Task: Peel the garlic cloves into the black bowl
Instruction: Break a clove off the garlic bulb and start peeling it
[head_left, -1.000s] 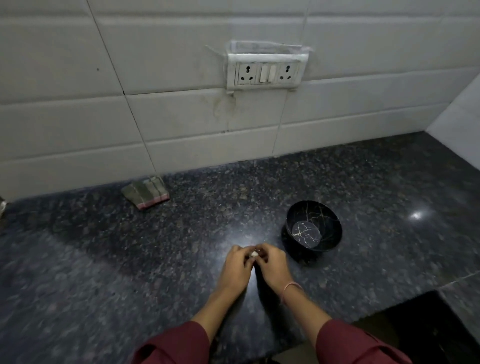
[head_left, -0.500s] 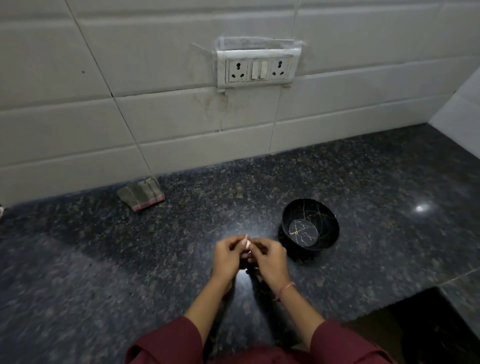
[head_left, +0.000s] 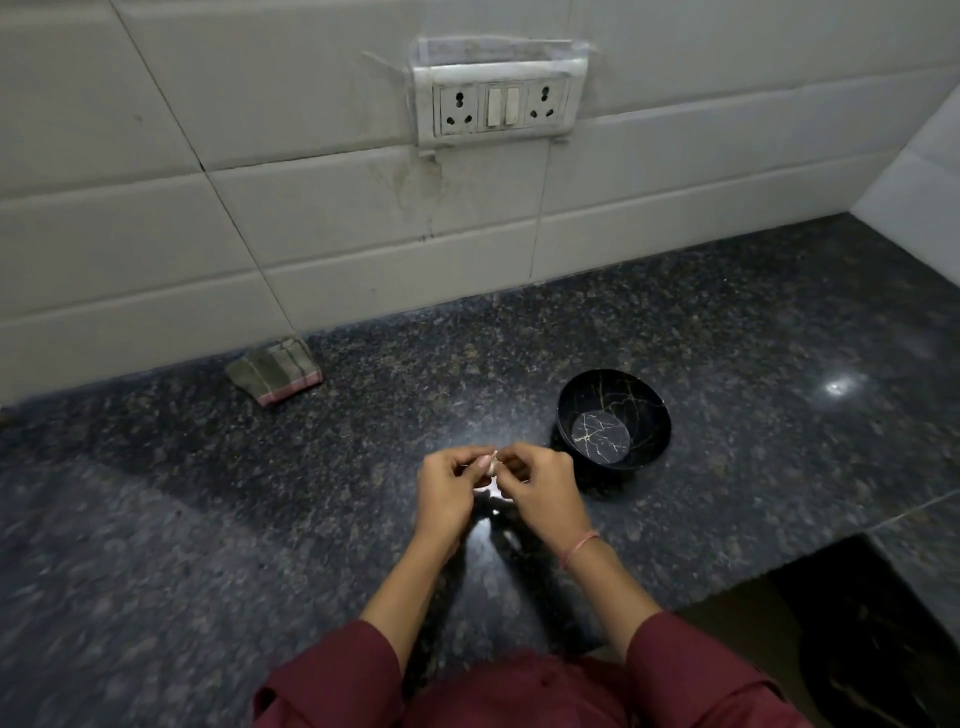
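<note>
The left hand (head_left: 447, 493) and right hand (head_left: 540, 488) are pinching one clove (head_left: 490, 463) between curled fingertips, just left of the bowl (head_left: 644, 410) and a little nearer the person, above the counter (head_left: 208, 519). The bowl is standing upright. A folded cloth (head_left: 275, 370) is lying well left of the bowl, by the wall.

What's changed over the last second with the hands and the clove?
Little. The left hand and right hand still pinch the garlic clove between them, fingers shifting slightly on its skin; nothing taken or let go. The black bowl and folded cloth stayed put; the bowl holds no clove.
</note>
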